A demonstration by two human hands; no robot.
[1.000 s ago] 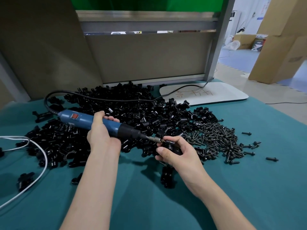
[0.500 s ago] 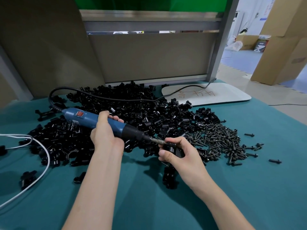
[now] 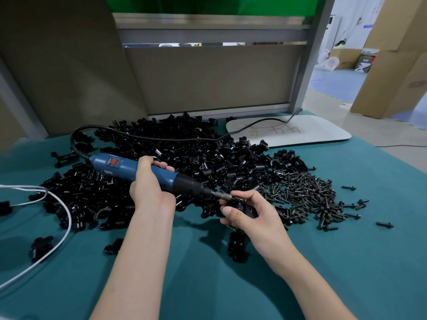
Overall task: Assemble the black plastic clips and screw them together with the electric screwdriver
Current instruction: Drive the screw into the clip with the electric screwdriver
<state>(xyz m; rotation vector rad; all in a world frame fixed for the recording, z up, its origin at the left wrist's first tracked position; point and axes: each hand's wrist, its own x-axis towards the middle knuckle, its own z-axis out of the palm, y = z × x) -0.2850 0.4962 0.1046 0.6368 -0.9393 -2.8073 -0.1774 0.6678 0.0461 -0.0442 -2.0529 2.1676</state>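
A: Entry one, left hand?
B: Left hand [image 3: 150, 190]: fingers [image 3: 161, 163] wrapped round the blue electric screwdriver [image 3: 129, 168], which points right and slightly down.
A: Right hand?
B: Right hand [image 3: 254, 219]: fingers [image 3: 242, 194] and thumb pinch one black clip [image 3: 245, 207] above the desk [image 3: 346, 262]. The bit [image 3: 225, 196] meets the clip at the fingertips.
A: Stock?
B: Loose clip pile [image 3: 184, 155] behind both hands. Screw heap [image 3: 307, 192] to its right, with a few strays apart. Some clips [image 3: 238, 248] lie beneath the right wrist.
A: Sundries?
B: Black cord [image 3: 150, 137] from the screwdriver's tail runs over the pile. White cable [image 3: 65, 218] at the left. White board [image 3: 300, 135] at the back right.
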